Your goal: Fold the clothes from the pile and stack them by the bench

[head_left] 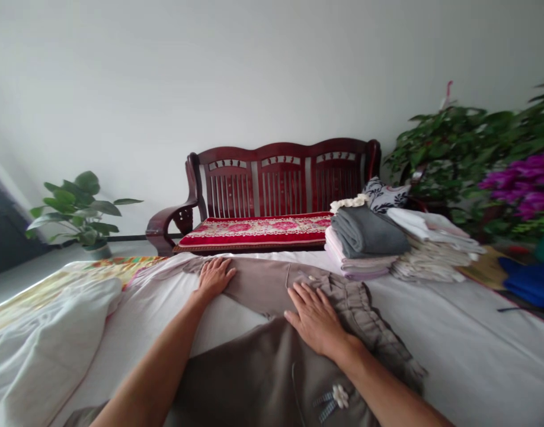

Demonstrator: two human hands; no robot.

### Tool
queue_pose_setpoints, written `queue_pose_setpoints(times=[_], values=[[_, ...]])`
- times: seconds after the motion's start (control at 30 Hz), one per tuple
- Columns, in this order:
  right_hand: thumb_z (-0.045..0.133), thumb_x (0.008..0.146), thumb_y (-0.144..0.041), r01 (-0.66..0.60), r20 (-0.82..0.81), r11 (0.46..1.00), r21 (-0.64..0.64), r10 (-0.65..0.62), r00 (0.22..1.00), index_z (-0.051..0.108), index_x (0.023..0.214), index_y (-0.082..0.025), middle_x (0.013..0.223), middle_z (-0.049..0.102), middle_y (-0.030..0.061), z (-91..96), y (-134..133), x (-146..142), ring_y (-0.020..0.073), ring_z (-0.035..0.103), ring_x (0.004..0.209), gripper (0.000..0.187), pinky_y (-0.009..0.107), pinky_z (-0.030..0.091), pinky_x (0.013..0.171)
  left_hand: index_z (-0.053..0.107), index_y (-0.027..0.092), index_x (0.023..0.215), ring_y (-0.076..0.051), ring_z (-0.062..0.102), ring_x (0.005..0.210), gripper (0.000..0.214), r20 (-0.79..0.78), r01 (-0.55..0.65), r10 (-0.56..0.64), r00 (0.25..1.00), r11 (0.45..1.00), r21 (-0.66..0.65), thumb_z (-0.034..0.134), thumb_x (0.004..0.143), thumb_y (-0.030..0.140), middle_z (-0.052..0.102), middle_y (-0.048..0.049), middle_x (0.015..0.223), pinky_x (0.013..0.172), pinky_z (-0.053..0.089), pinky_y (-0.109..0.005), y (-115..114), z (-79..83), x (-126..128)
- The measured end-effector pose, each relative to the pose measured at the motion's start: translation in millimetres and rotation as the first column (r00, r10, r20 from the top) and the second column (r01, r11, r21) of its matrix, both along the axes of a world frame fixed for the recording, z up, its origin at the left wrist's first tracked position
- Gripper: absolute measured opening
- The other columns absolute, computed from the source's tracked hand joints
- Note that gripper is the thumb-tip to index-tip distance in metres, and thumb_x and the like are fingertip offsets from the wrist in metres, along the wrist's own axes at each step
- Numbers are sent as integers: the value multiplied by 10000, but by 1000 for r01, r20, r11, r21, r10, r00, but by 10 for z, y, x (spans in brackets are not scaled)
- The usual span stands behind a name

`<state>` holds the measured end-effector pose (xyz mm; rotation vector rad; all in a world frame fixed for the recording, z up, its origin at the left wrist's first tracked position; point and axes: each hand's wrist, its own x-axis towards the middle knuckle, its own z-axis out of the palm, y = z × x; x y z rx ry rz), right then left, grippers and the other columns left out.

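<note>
A pair of grey-brown trousers (240, 373) lies spread on a white sheet (467, 338), its legs parted and pointing left. The gathered waistband is at the right, and a white flower ornament sits on the near leg. My left hand (215, 276) rests flat on the far leg near its hem, fingers spread. Near the waistband, my right hand (315, 317) lies flat on the cloth with its fingers stretched out. Neither hand grips anything. My forearms cover parts of the near leg.
Folded clothes (370, 231) are stacked at the back right, beside a pile of pale garments (432, 243). White cloth (50, 350) lies at the left. Behind stands a wooden bench (281, 178). Blue cloth (532, 281) is at the right edge, near potted plants (467, 142).
</note>
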<state>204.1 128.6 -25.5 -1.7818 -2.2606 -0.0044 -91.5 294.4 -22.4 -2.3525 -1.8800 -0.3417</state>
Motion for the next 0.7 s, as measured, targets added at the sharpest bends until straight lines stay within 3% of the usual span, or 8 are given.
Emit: queue_pose_setpoints(times=[0.27, 0.7], values=[[348, 988, -537, 5, 4, 1000, -1, -5, 1000, 408, 1518, -211, 1609, 340, 80, -10, 23, 10, 267, 272, 1483, 625, 492, 160, 1209, 475, 235, 1464, -296, 316, 1458, 569, 41, -84, 86, 995, 996, -34, 381, 984, 524, 393, -117, 1567, 1193, 208, -468, 36, -42, 26], [393, 985, -486, 14, 12, 1000, -1, -14, 1000, 447, 1491, -226, 1586, 391, 68, 60, 21, 10, 252, 317, 1463, 571, 466, 205, 1197, 506, 284, 1432, -288, 374, 1415, 516, 20, -89, 89, 996, 996, -4, 386, 987, 515, 457, -75, 1520, 1170, 261, -440, 3, -19, 35]])
